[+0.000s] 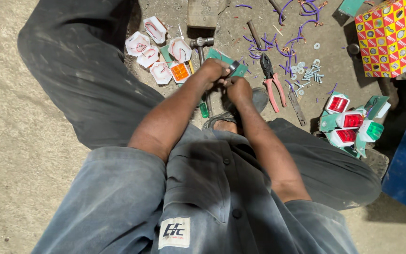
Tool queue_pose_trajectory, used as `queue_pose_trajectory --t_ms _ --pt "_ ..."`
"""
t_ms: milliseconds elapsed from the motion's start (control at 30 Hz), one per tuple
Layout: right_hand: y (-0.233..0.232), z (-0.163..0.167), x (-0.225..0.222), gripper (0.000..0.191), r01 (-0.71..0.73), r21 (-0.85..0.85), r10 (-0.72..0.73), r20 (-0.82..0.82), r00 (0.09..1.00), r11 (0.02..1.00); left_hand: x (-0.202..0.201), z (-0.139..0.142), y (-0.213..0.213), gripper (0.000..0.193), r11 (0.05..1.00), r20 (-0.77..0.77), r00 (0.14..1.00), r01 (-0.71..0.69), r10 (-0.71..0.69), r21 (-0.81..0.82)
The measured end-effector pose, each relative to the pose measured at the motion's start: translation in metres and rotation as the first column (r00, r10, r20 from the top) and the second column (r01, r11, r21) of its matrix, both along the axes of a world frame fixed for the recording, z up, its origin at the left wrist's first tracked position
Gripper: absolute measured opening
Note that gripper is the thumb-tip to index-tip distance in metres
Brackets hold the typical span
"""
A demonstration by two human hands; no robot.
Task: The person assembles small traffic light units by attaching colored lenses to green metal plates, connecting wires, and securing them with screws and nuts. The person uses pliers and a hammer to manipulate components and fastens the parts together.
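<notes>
Down on the dusty floor (34,141) a person sits cross-legged, both hands meeting over a green plate (231,63) that lies just ahead of the knees. Left hand (212,70) curls closed over the plate's near edge, and a small dark metal piece (234,66) shows at its fingertips; what exactly that piece is cannot be told. Right hand (238,88) is bunched shut just beside the left, fingers pinched toward the same spot, though what it pinches is hidden. A hammer (201,43) lies just past the left hand, its handle running under the wrist. Pink-handled pliers (272,82) lie close to the right of the hands. Beyond them sit loose bolts and washers (306,73) and purple wire scraps (287,28). To the left of the hammer is a cluster of white lamp shells (146,44), one with an orange lens (180,72). Well to the right, red and green lamps (351,123) on green plates are piled together, near a red and yellow patterned box (393,35)
</notes>
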State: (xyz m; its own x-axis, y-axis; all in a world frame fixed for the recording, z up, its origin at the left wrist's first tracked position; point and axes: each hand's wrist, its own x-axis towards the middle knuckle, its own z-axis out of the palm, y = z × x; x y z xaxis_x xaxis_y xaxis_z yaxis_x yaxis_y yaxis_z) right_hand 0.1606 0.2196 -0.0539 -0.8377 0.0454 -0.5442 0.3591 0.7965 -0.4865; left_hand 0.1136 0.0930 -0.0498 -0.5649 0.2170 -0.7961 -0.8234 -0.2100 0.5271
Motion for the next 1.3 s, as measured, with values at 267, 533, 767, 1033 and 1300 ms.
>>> queue_pose_trajectory --t_ms 267,533,767,1033,1300 --pt "0.007 -0.005 -0.009 0.022 0.533 -0.526 -0.294 0.472 0.831 0.663 0.014 -0.003 -0.001 0.04 0.946 0.137 0.955 0.283 -0.263 -0.156" --pt "0.01 -0.009 -0.012 0.018 0.303 -0.336 -0.265 0.155 0.952 0.892 0.011 -0.004 -0.028 0.047 0.734 0.103 0.822 0.551 -0.561 -0.397" --pt "-0.001 0.002 -0.002 0.021 0.013 0.092 0.002 -0.163 0.987 0.996 0.004 0.003 -0.021 0.036 0.978 0.01 0.978 0.209 -0.209 0.016" --pt "0.003 -0.012 0.002 0.02 0.206 -0.496 -0.202 0.063 0.977 0.843 0.015 0.004 0.008 0.042 0.95 0.153 0.97 0.22 -0.189 -0.223" --pt "0.003 -0.009 0.007 0.015 0.044 0.054 -0.033 -0.199 0.979 0.998 0.007 -0.001 -0.003 0.036 0.992 0.1 0.987 0.12 -0.122 0.023"
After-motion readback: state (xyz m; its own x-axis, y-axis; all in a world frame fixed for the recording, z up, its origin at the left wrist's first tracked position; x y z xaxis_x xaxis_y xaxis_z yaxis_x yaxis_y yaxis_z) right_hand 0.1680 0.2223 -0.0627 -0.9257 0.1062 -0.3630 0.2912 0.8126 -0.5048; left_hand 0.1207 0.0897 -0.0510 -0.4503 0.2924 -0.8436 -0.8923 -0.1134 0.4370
